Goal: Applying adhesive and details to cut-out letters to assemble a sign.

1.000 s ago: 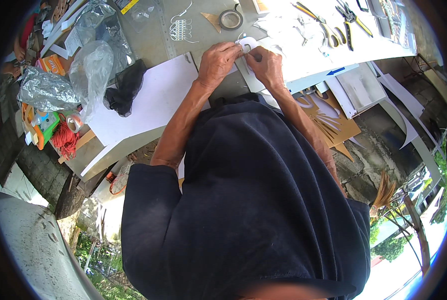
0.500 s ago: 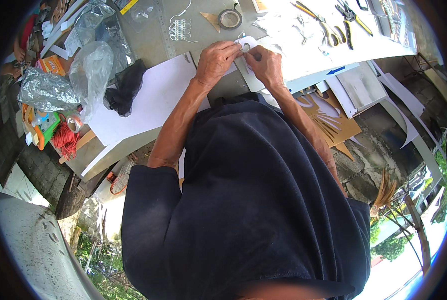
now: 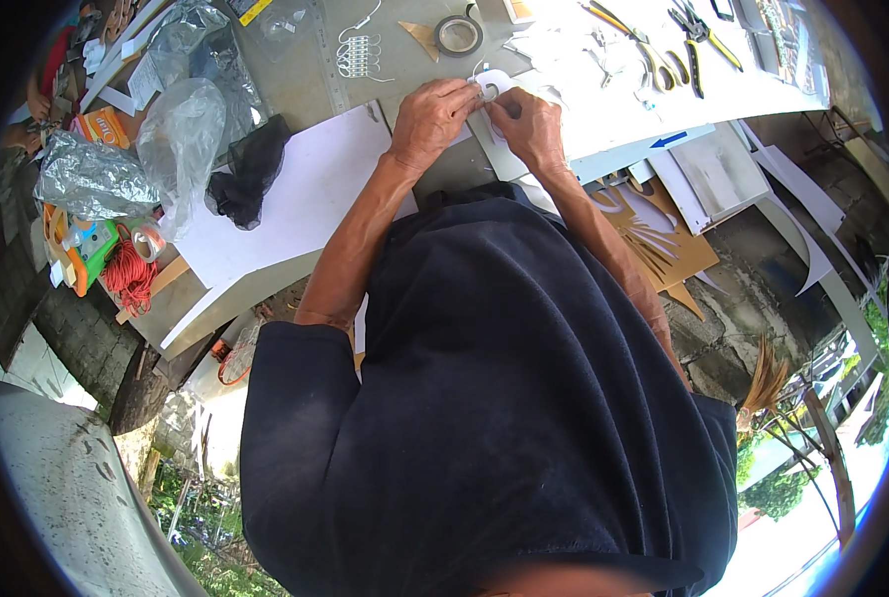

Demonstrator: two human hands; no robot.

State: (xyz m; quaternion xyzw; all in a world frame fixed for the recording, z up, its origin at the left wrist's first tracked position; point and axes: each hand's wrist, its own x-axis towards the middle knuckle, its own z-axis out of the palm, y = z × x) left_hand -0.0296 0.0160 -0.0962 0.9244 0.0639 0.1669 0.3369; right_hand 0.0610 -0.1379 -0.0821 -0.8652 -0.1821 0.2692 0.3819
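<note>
1. Bright daylight; the outdoor background (image 3: 807,542) at lower right burns out to white.
2. Glare bleaches the tabletop's (image 3: 584,124) right side and the white piece (image 3: 496,83) between the left hand (image 3: 430,121) and right hand (image 3: 530,129).
3. Far left is dim.
4. Fisheye distortion bows straight edges toward a black rim.
5. The bottom-centre edge is blurred.

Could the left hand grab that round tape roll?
Probably yes: the tape roll lies just beyond the left hand, with nothing standing between, though it seems busy with a small white piece.
</note>
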